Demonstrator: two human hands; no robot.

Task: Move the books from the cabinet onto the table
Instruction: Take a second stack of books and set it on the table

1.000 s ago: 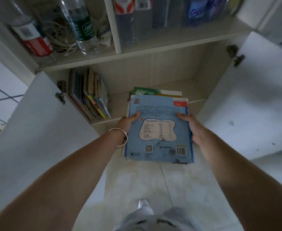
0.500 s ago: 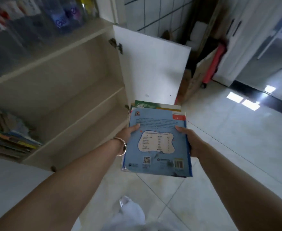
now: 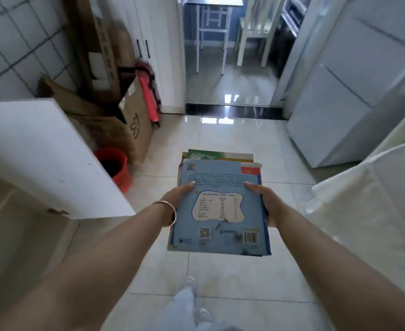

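A flat stack of books [image 3: 220, 211] with a blue back cover on top is held level in front of me over the tiled floor. My left hand [image 3: 180, 195] grips its left edge, thumb on the cover, a bangle on the wrist. My right hand [image 3: 266, 204] grips the right edge the same way. A green cover and an orange one stick out at the far end of the stack. The cabinet's open white door [image 3: 41, 154] stands at the left. A table [image 3: 212, 3] with white legs shows through the doorway ahead.
Cardboard boxes [image 3: 134, 120] and a red bucket [image 3: 113, 166] sit left of my path. A white fridge [image 3: 354, 96] stands right, with a cloth-covered chair [image 3: 376, 206] nearer. A white chair [image 3: 256, 29] is beside the far table. Tiled floor runs ahead to the doorway.
I have turned right, away from the cabinet shelves toward the doorway. The stack stays in both hands, carried along. The shelves and remaining books are out of view.
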